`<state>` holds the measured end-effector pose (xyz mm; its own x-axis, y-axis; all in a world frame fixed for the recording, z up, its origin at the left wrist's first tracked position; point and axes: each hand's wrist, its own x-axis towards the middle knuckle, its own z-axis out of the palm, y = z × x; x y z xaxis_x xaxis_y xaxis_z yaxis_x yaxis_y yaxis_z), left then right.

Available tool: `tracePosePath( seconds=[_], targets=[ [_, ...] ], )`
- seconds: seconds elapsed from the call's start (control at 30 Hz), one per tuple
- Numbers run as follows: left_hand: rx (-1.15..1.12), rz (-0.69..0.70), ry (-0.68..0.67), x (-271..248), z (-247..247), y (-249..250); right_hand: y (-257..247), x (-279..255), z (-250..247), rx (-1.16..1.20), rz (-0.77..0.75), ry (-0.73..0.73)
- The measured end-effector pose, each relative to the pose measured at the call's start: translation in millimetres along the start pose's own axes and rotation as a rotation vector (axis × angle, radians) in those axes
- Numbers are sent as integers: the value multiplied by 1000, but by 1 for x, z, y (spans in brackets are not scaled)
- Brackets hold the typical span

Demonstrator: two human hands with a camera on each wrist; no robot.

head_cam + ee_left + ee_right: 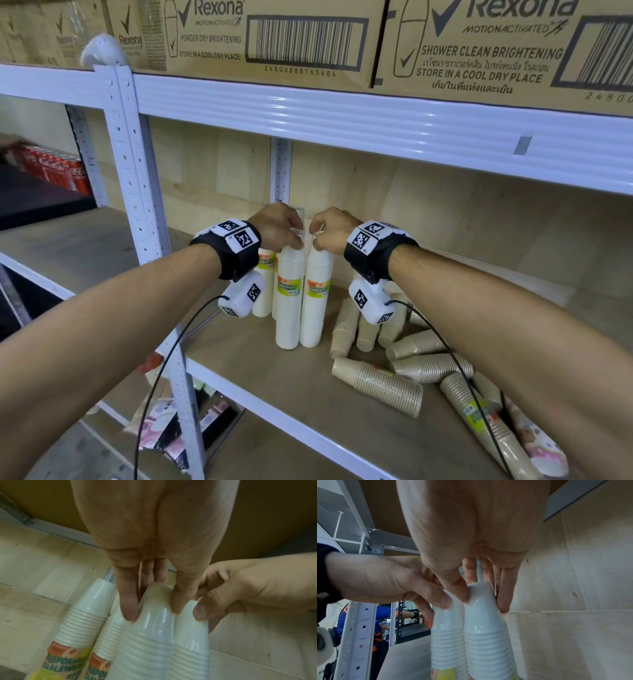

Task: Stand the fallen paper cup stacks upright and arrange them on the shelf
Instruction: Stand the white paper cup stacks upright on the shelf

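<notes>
Several white paper cup stacks in clear wrap with yellow labels stand upright at the left of the wooden shelf (260,377). My left hand (291,236) pinches the top of one white stack (289,301), also seen under my left hand (152,601) as the middle stack (149,635). My right hand (317,240) grips the top of the neighbouring white stack (317,298), held between thumb and fingers of my right hand (483,599) on that stack (488,635). The two stacks touch side by side. Several brown cup stacks (380,380) lie fallen to the right.
Rexona cartons (308,41) fill the shelf above, whose white beam (376,126) hangs low over my hands. A perforated white upright (137,192) stands at left. Red cola cans (58,168) sit on the neighbouring rack. Another person in blue (382,615) works behind the rack.
</notes>
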<state>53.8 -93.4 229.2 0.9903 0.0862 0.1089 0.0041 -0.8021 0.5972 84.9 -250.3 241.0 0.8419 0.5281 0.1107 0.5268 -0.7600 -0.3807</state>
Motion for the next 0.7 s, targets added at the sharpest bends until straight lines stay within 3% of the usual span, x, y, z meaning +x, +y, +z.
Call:
tracePosePath(
  seconds=[0.33,0.7],
  targets=[
    [34,-74,40,-2,-39,-21,-36,14,8,16,-67,9],
    [47,-136,77,2,-43,-52,-52,30,29,54,-127,51]
  ],
)
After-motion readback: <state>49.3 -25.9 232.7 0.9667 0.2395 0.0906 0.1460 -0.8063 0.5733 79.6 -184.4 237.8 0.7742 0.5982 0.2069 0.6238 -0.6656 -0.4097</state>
